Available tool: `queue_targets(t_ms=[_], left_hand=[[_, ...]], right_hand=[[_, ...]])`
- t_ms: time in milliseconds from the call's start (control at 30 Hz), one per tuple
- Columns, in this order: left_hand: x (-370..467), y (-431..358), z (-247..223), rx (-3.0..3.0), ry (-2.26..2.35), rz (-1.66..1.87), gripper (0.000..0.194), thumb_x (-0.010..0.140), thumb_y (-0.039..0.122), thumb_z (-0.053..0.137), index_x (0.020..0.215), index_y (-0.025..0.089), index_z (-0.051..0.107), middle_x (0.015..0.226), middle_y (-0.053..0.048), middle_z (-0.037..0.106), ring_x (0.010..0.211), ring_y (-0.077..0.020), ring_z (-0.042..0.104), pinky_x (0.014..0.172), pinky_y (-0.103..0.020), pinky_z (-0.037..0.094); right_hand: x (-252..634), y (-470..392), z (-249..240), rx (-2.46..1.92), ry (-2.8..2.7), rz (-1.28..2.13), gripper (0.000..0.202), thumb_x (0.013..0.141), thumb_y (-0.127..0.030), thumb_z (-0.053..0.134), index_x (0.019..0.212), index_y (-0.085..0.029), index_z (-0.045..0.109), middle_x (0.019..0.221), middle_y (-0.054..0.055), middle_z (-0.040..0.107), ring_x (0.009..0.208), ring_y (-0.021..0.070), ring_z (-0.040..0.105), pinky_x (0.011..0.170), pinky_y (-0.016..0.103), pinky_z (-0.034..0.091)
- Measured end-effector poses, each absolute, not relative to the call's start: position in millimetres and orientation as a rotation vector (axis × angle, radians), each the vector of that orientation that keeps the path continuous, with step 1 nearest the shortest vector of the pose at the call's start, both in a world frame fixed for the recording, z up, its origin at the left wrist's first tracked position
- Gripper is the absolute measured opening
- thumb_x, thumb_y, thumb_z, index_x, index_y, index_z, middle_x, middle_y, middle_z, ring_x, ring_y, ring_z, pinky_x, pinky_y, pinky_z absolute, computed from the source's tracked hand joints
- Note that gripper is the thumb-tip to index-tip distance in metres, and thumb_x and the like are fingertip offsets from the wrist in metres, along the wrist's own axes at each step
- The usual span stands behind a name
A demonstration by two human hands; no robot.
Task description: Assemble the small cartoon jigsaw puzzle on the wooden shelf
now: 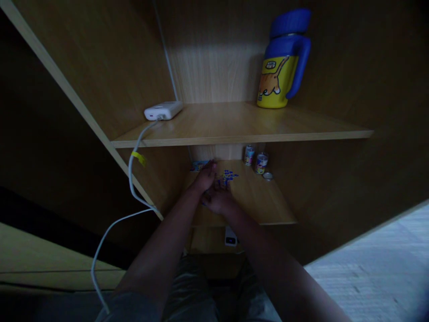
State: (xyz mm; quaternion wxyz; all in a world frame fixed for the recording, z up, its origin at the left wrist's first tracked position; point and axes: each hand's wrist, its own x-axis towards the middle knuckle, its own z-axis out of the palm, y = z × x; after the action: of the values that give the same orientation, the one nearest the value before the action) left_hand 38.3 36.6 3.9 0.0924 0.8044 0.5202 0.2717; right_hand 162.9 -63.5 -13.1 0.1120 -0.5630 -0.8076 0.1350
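Several small blue pieces lie in a loose pile on the lower shelf, with a few more around my hands. My left hand reaches in on the left of the pile, its side toward the shelf; small detail of its fingers is dim. Close beside it, my right hand rests low over the shelf in front of the pile, fingers spread toward the blue pieces. Whether anything is under either palm is hidden. A flat blue printed card or packet lies behind my left hand.
Two small printed cans stand at the back right, a round metal lid beside them. Above, the upper shelf holds a white power bank with a hanging cable and a blue-yellow bottle. A white device sits below.
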Motion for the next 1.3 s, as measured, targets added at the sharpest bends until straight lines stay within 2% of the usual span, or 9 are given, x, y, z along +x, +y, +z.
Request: queue_targets(t_ms=[100, 267, 433, 533, 633, 767, 900, 1133, 1300], left_hand=[[44, 41, -2, 2.411, 1.449, 0.674, 0.075, 0.119, 0.053, 0.014, 0.164, 0.014, 0.061, 0.178, -0.011, 0.049, 0.171, -0.0242, 0.037, 0.143, -0.043, 0.026], [56, 50, -14, 2.515, 1.319, 0.546, 0.075, 0.118, 0.056, 0.016, 0.160, 0.016, 0.065, 0.177, -0.012, 0.050, 0.171, -0.0242, 0.037, 0.143, -0.043, 0.025], [63, 58, -26, 2.551, 1.255, 0.497, 0.075, 0.118, 0.055, 0.016, 0.161, 0.017, 0.063, 0.175, -0.011, 0.053, 0.170, -0.0243, 0.039, 0.143, -0.045, 0.024], [61, 58, -31, 2.579, 1.196, 0.480, 0.072, 0.118, 0.055, 0.020, 0.158, 0.018, 0.067, 0.172, -0.012, 0.057, 0.167, -0.0238, 0.044, 0.141, -0.043, 0.029], [58, 57, -35, 2.612, 1.157, 0.454, 0.069, 0.118, 0.054, 0.023, 0.157, 0.019, 0.067, 0.173, -0.012, 0.056, 0.166, -0.0228, 0.047, 0.139, -0.040, 0.033], [53, 54, -38, 2.614, 1.278, 0.413, 0.069, 0.118, 0.053, 0.024, 0.162, 0.017, 0.062, 0.176, -0.015, 0.051, 0.168, -0.0249, 0.043, 0.140, -0.045, 0.030], [48, 51, -41, 2.601, 1.353, 0.400, 0.068, 0.118, 0.053, 0.024, 0.162, 0.018, 0.062, 0.174, -0.016, 0.053, 0.168, -0.0259, 0.043, 0.140, -0.047, 0.030], [40, 37, -40, 2.550, 1.435, 0.381, 0.067, 0.119, 0.056, 0.022, 0.164, 0.024, 0.059, 0.178, -0.013, 0.049, 0.171, -0.0286, 0.037, 0.140, -0.054, 0.027], [39, 31, -42, 2.543, 1.475, 0.389, 0.064, 0.120, 0.054, 0.023, 0.165, 0.026, 0.058, 0.178, -0.013, 0.049, 0.172, -0.0302, 0.035, 0.140, -0.060, 0.023]], right_hand=[[165, -64, -13, -1.680, -2.336, 0.442, 0.088, 0.112, -0.074, 0.039, 0.185, -0.030, 0.019, 0.191, 0.011, 0.011, 0.177, 0.0395, 0.012, 0.140, 0.065, 0.003], [176, -67, -13, -1.790, -2.257, 0.462, 0.093, 0.111, -0.077, 0.038, 0.185, -0.029, 0.010, 0.191, 0.010, 0.004, 0.178, 0.0394, 0.002, 0.139, 0.065, -0.003], [196, -72, -18, -1.893, -2.179, 0.382, 0.105, 0.107, -0.085, 0.034, 0.185, -0.018, 0.012, 0.190, 0.016, 0.002, 0.178, 0.0391, -0.003, 0.139, 0.063, -0.006], [202, -73, -21, -1.935, -2.115, 0.351, 0.108, 0.107, -0.086, 0.031, 0.184, -0.011, 0.016, 0.189, 0.021, 0.006, 0.178, 0.0395, 0.002, 0.140, 0.063, -0.004], [204, -73, -22, -1.942, -2.105, 0.345, 0.106, 0.108, -0.084, 0.030, 0.183, -0.010, 0.020, 0.188, 0.023, 0.011, 0.177, 0.0400, 0.009, 0.140, 0.063, -0.003], [203, -73, -21, -1.923, -2.132, 0.346, 0.104, 0.108, -0.084, 0.025, 0.183, -0.011, 0.022, 0.189, 0.021, 0.012, 0.177, 0.0387, 0.011, 0.139, 0.065, -0.005], [203, -74, -19, -1.919, -2.147, 0.363, 0.103, 0.109, -0.083, 0.023, 0.184, -0.013, 0.021, 0.189, 0.019, 0.014, 0.178, 0.0371, 0.009, 0.140, 0.063, -0.005], [202, -73, -20, -1.997, -2.129, 0.365, 0.114, 0.106, -0.090, 0.020, 0.182, -0.005, 0.021, 0.190, 0.021, 0.006, 0.178, 0.0368, 0.004, 0.140, 0.063, -0.008], [200, -71, -26, -2.083, -2.070, 0.320, 0.121, 0.103, -0.093, 0.024, 0.181, -0.001, 0.019, 0.188, 0.027, 0.006, 0.178, 0.0394, 0.004, 0.139, 0.063, -0.008]])
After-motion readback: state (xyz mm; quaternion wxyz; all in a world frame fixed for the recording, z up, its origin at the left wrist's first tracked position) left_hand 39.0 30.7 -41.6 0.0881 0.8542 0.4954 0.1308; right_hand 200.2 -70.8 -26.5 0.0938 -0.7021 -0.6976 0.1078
